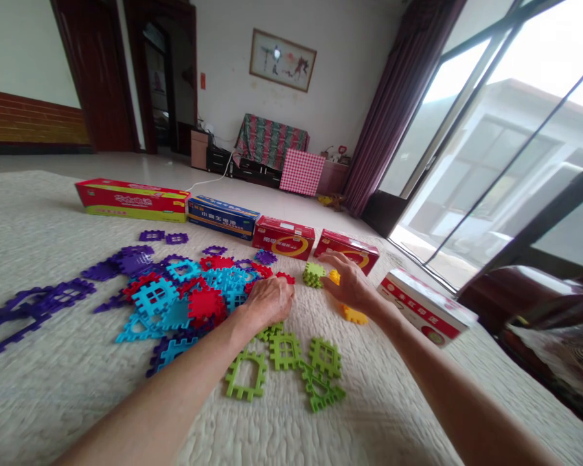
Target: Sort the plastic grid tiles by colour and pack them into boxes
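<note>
My left hand (271, 300) is at the right edge of a mixed pile, its fingers curled together; whatever they hold is hidden. Beside it are red pieces (206, 309) and light-blue interlocking plastic pieces (156, 296). To the right, my right hand (348, 282) reaches out with thumb and fingers apart, close to a small stack of green pieces (314, 274). Yellow pieces (354, 315) lie under and beside that hand. Nearer to me are several loose green pieces (285, 351), with window-like and triangular frames among them.
Purple pieces (68, 295) spread out on the left of the quilted cover (126, 414). Behind the pile stands a row of boxes: a long red-and-green box (133, 200), a blue box (222, 218) and two red boxes (284, 238). A white-and-red box (425, 307) is at the right.
</note>
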A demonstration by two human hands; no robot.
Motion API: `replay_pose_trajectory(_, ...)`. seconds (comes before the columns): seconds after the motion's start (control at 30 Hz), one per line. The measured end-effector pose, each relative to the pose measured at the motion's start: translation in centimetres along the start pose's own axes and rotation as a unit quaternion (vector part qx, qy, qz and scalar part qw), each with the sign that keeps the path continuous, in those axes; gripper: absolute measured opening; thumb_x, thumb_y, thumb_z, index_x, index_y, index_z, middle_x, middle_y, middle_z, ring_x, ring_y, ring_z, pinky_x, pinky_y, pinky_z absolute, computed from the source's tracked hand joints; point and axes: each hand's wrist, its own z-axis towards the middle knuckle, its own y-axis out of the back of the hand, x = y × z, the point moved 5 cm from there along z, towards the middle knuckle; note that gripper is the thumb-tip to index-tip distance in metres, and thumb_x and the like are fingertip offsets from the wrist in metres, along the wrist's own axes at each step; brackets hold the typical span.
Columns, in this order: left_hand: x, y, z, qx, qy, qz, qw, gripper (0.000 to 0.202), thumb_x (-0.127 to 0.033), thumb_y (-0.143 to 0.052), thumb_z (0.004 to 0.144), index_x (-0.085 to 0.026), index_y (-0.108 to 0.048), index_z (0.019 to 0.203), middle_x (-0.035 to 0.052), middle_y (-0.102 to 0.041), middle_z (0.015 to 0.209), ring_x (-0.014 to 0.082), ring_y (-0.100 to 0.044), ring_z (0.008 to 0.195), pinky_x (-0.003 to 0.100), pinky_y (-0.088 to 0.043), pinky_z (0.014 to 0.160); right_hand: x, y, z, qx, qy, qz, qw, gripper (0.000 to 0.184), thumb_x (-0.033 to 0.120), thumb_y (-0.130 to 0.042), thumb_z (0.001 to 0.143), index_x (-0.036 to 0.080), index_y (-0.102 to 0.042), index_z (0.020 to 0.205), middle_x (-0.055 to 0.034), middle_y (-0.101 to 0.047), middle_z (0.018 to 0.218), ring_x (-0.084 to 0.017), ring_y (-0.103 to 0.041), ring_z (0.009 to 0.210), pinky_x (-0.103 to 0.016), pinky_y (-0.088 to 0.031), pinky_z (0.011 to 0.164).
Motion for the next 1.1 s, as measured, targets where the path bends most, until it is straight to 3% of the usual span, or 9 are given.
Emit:
replay_pose_trajectory(0.13,0.1,0.1,0.0,-0.001,0.004,-0.02,1.0,0.03,-0.019,-0.04,0.082,-0.017,-0.071,0.085,0.0114,-0.069,0.09,0.0243,-0.063,0.083,0.034,-0.048,0.071,3.5,2.0,-4.8,0.023,-0.008,0.074,0.997,0.027,0.02,-0.055,0.08,0.02,-0.06,0.107,-0.0073,-0.065,0.103,-0.02,-0.063,0.091,-0.037,-0.051,0.082)
replay_pose_trajectory(0.3,0.3,-0.3,0.0,-0.013,0.002,-0.03,0.999,0.03,-0.02,-0.043,0.081,-0.018,-0.071,0.088,0.0106,-0.069,0.089,0.0236,-0.062,0.083,0.033,-0.047,0.071,7.1,1.9,-9.2,0.175,-0.024,0.139,0.975,0.044,0.032,-0.066,0.078,0.022,-0.053,0.12,-0.0092,-0.061,0.112,-0.021,-0.062,0.095,-0.037,-0.054,0.083)
replay_pose_trajectory(0.47,0.4,-0.3,0.0,-0.023,0.0,-0.01,1.0,0.031,-0.023,-0.041,0.083,-0.019,-0.072,0.088,0.0092,-0.068,0.087,0.0234,-0.063,0.081,0.032,-0.046,0.068,7.5,1.3,-9.3,0.208,-0.023,0.127,0.97,0.041,0.028,-0.069,0.074,0.021,-0.058,0.113,-0.0096,-0.061,0.107,-0.023,-0.059,0.098,-0.042,-0.051,0.086)
replay_pose_trajectory(0.7,0.1,-0.1,0.0,-0.015,0.006,0.002,1.0,0.031,-0.024,-0.041,0.083,-0.02,-0.072,0.087,0.0082,-0.068,0.087,0.0227,-0.062,0.081,0.031,-0.046,0.069,6.9,1.8,-9.5,0.226,-0.01,0.173,0.959,0.045,0.012,-0.059,0.074,0.024,-0.056,0.116,-0.0061,-0.061,0.108,-0.019,-0.059,0.097,-0.037,-0.051,0.087)
replay_pose_trajectory(0.87,0.1,-0.1,0.0,-0.018,0.004,-0.006,1.0,0.031,-0.024,-0.041,0.083,-0.02,-0.072,0.088,0.0086,-0.068,0.087,0.0235,-0.062,0.082,0.031,-0.045,0.067,7.3,1.8,-9.4,0.215,0.003,0.161,0.963,0.046,0.015,-0.063,0.073,0.023,-0.056,0.118,-0.0078,-0.06,0.111,-0.021,-0.058,0.101,-0.039,-0.049,0.09)
replay_pose_trajectory(1.1,0.3,-0.4,0.0,-0.018,-0.002,-0.018,1.0,0.03,-0.024,-0.041,0.084,-0.02,-0.071,0.089,0.009,-0.068,0.088,0.0225,-0.062,0.081,0.032,-0.045,0.069,6.6,1.4,-9.3,0.207,-0.021,0.155,0.966,0.047,0.014,-0.065,0.072,0.021,-0.056,0.117,-0.0072,-0.062,0.109,-0.019,-0.06,0.095,-0.034,-0.052,0.082)
